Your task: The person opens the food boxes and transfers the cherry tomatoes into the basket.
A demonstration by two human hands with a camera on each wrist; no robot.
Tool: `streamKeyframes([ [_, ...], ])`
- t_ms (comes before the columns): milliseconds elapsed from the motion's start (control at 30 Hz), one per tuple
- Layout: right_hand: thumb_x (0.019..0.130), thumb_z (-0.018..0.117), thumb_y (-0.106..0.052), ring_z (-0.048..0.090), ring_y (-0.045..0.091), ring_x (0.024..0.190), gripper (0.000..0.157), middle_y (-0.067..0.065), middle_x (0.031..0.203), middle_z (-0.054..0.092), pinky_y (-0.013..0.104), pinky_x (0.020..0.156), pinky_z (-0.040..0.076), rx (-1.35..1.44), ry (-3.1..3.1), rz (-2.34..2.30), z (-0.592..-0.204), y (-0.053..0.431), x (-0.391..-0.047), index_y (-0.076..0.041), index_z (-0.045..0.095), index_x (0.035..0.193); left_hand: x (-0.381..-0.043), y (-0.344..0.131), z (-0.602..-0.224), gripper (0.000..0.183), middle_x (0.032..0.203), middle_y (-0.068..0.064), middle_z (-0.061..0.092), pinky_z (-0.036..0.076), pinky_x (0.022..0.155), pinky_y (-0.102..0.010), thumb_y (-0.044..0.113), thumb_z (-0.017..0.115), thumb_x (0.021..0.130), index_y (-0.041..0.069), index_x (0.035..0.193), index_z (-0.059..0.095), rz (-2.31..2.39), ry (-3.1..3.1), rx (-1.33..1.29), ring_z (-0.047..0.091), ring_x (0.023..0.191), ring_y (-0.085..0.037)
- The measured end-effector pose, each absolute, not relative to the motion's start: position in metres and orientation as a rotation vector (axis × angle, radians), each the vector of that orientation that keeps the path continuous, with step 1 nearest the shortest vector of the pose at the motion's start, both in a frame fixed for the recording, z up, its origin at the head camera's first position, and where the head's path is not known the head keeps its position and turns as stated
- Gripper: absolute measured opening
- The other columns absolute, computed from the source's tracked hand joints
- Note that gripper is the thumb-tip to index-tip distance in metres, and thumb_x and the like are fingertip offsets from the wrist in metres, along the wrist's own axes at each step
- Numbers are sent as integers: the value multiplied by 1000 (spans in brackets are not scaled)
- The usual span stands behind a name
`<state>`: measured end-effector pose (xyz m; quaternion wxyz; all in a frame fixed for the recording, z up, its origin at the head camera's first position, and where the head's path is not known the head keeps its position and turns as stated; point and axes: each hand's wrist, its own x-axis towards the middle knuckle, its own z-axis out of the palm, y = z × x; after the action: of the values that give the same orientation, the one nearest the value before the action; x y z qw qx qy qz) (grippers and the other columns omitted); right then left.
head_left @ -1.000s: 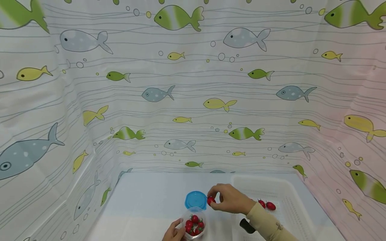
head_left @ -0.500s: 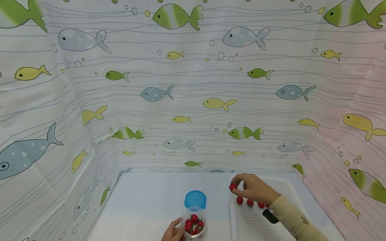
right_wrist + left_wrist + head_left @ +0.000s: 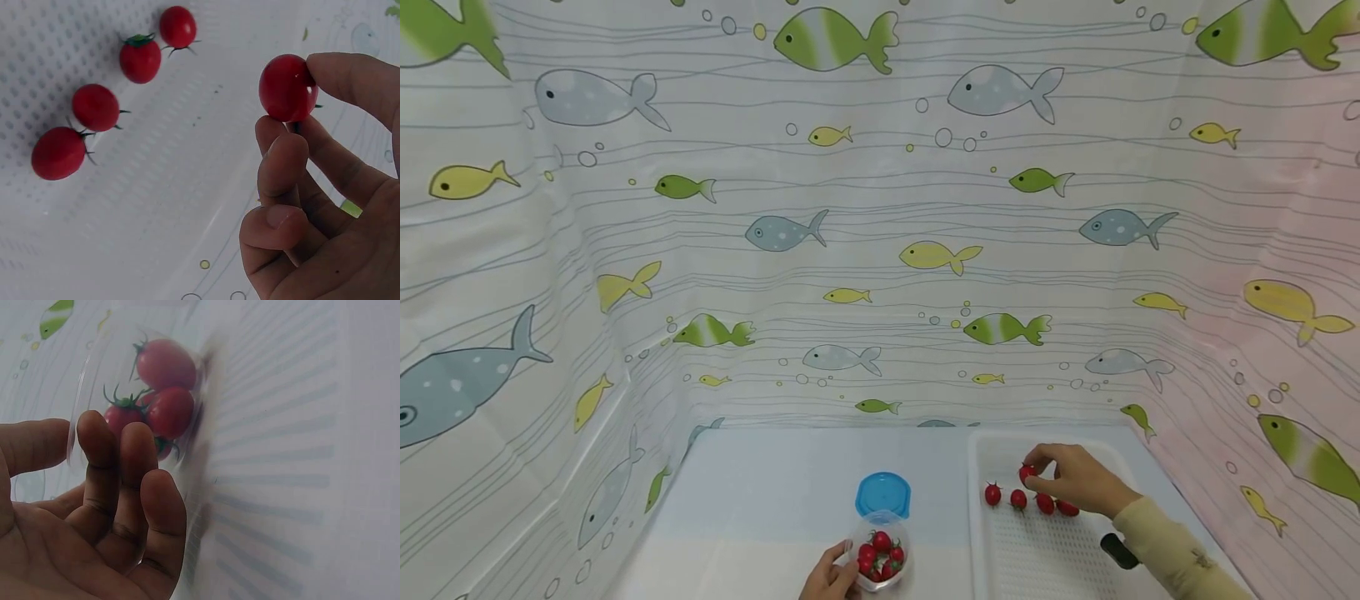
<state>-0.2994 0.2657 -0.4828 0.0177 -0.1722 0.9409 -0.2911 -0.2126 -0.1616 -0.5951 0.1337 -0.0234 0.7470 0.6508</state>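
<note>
My right hand [image 3: 1081, 478] pinches a red cherry tomato [image 3: 286, 89] between thumb and fingertips, held above the white perforated tray [image 3: 1030, 567]. Several more cherry tomatoes [image 3: 95, 107] lie in a row on that tray, green stalks still on. At the front middle of the table, my left hand [image 3: 831, 573] grips the side of a clear plastic tub [image 3: 87, 381], thumb on one side and fingers on the other. Inside the tub sits a small pile of cherry tomatoes [image 3: 881, 542], seen through its wall in the left wrist view.
A blue lid [image 3: 882, 493] lies on the white table [image 3: 752, 500] just behind the tub. The tray's raised rim [image 3: 976, 508] stands to the right. Fish-patterned sheeting [image 3: 842, 317] encloses the table at the back and both sides.
My right hand has carried the pinched tomato rightward from beside the blue lid to over the tray. My left hand has stayed on the tub.
</note>
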Motion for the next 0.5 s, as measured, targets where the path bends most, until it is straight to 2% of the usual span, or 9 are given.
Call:
streamKeyframes([
  [200,87,80,-30,58,15,80,27,-6,92,66,30,69,52,-445,2949,-871,-497,287,-300,-12,71,106,-211,-161,-594,69,83,-3,63,55,70,-32,28,56,104,-23,141,29,1896,2175,-75,64,76,-15],
  [500,85,80,-16,64,20,87,21,0,88,68,47,80,54,-328,3013,-756,-508,308,-302,-5,70,100,-210,-162,-594,72,83,-2,63,55,70,-32,31,58,103,-23,141,29,1903,2181,-64,65,77,-15],
])
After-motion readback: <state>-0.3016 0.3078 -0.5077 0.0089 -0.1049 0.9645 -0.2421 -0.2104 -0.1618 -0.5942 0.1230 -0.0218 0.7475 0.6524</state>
